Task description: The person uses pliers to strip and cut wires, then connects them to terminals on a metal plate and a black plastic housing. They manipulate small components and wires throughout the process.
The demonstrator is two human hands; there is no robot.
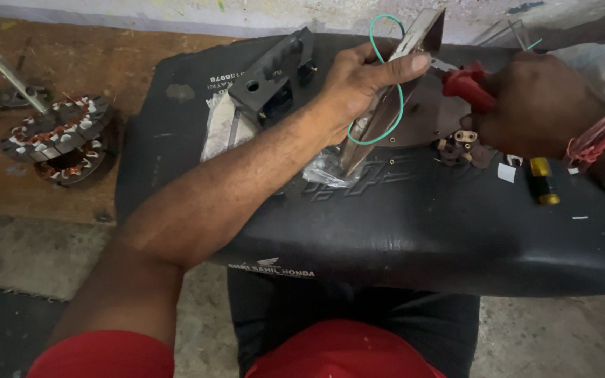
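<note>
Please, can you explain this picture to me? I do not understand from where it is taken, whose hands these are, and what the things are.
A camera on a person's head looks down at their own two bare hands. The left hand steadies a flat metal plate with a green wire loop. The right hand holds red-handled pliers against it. They work on a black padded seat. On it lie a black plastic handle and a small yellow-and-black cylinder. On the floor at left lies a round copper-wound motor coil.
</note>
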